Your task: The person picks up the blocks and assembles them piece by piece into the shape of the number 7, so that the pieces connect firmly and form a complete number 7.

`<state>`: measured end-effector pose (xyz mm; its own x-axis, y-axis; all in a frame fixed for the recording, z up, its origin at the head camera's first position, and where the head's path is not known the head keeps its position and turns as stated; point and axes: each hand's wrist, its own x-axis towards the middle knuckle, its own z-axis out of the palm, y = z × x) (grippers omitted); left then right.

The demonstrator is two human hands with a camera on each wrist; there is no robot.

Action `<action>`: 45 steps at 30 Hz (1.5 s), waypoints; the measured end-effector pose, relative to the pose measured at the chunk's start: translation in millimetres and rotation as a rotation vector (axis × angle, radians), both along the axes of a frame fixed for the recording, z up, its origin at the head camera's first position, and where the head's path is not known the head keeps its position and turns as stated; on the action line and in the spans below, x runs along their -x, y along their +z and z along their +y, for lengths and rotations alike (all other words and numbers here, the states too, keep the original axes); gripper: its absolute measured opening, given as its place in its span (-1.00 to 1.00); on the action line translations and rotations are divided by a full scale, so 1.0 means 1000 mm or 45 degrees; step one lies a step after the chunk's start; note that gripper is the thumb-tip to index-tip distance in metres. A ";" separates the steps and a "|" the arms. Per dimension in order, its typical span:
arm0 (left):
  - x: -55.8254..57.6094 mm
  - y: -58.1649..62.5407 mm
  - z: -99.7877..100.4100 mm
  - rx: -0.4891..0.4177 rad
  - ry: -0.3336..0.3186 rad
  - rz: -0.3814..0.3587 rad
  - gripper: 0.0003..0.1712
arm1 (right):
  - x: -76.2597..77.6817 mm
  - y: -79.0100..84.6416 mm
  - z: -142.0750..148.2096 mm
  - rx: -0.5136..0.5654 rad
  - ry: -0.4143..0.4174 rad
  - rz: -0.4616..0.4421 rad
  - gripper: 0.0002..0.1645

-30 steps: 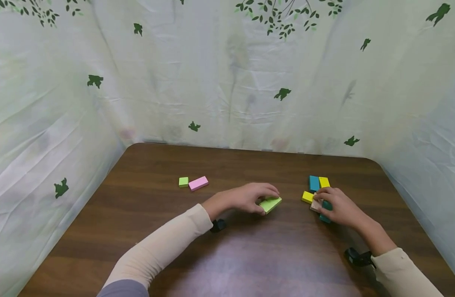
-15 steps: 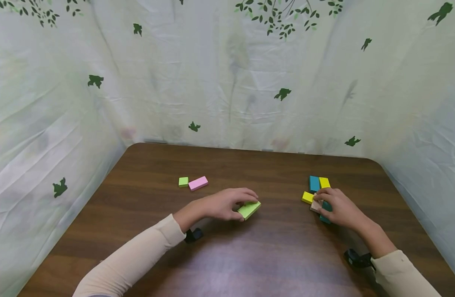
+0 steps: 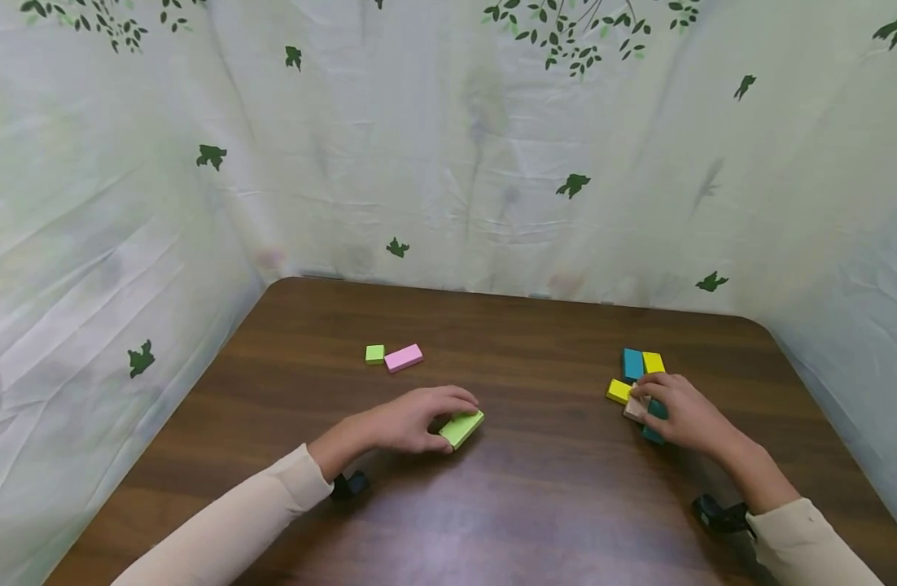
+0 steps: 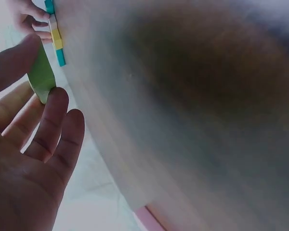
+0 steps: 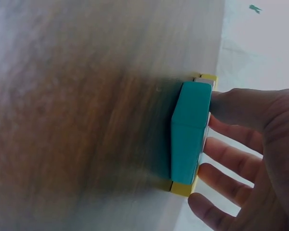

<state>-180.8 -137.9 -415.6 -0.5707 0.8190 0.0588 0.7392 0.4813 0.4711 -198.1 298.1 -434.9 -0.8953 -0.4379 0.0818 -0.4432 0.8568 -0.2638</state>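
My left hand [image 3: 410,420] pinches a light green rectangular block [image 3: 465,429] near the middle of the table. In the left wrist view that green block [image 4: 41,74] sits between thumb and fingertips. On the right, my right hand [image 3: 689,415] has its thumb and fingertips on a plain wooden block [image 3: 636,408] within a cluster. Beside it lies a teal block [image 3: 655,411], partly covered by the hand; the right wrist view has this teal block [image 5: 189,130] up close. A yellow block [image 3: 619,391] touches the cluster's left side.
A blue block [image 3: 633,364] and another yellow block [image 3: 654,362] form the cluster's far end. At the back left, a small green block [image 3: 375,354] lies next to a pink block [image 3: 404,358]. The brown table [image 3: 522,505] ends at a patterned cloth [image 3: 448,163].
My left hand has carried the light green block left and slightly nearer to me. The right hand keeps its place at the cluster. The head view has shifted a little.
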 end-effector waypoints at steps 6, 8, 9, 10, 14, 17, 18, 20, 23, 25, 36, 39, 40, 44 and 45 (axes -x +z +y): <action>-0.009 -0.008 -0.001 0.017 0.080 0.057 -0.41 | 0.000 -0.001 -0.001 -0.020 0.008 0.022 -0.59; -0.011 -0.011 0.001 0.023 0.096 0.058 -0.41 | 0.000 -0.001 0.000 -0.024 0.000 0.019 -0.58; -0.012 -0.013 0.002 0.028 0.099 0.057 -0.41 | 0.000 -0.001 0.000 -0.026 -0.002 0.020 -0.57; -0.013 -0.014 0.004 0.033 0.101 0.051 -0.41 | 0.000 -0.001 0.000 -0.027 -0.005 0.018 -0.57; -0.015 -0.021 0.014 0.044 0.103 0.039 -0.41 | 0.000 -0.003 0.001 -0.027 0.001 0.014 -0.59; -0.016 -0.022 0.023 0.057 0.117 0.044 -0.42 | 0.000 -0.003 0.000 -0.023 0.003 0.010 -0.59; -0.016 -0.022 0.026 0.066 0.124 0.042 -0.42 | -0.001 -0.003 0.000 -0.021 0.003 0.008 -0.59; -0.016 -0.022 0.031 0.080 0.127 0.044 -0.43 | -0.001 -0.003 -0.001 -0.022 -0.008 -0.002 -0.58; -0.015 -0.022 0.037 0.103 0.112 0.053 -0.43 | -0.002 -0.003 -0.001 -0.023 -0.017 -0.007 -0.57; -0.014 -0.022 0.038 0.108 0.096 0.057 -0.43 | -0.002 -0.002 -0.001 -0.023 -0.016 -0.005 -0.57; -0.009 -0.018 0.033 0.085 0.013 0.109 -0.60 | -0.002 0.001 -0.001 -0.019 -0.010 0.013 -0.60; -0.008 -0.017 0.034 0.091 0.011 0.108 -0.64 | -0.003 0.000 -0.001 -0.016 -0.010 0.011 -0.60; -0.008 -0.017 0.035 0.090 0.007 0.109 -0.65 | -0.003 0.000 -0.001 -0.015 -0.008 0.010 -0.60; -0.008 -0.016 0.036 0.106 -0.010 0.115 -0.69 | -0.003 -0.001 -0.001 -0.017 -0.005 0.014 -0.61; -0.007 -0.016 0.036 0.112 -0.010 0.112 -0.69 | -0.002 -0.001 -0.001 -0.018 -0.005 0.016 -0.61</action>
<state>-173.4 -102.0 -431.3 -0.5600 0.8277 0.0363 0.7798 0.5118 0.3604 -195.8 297.5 -436.3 -0.8961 -0.4355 0.0864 -0.4427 0.8623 -0.2459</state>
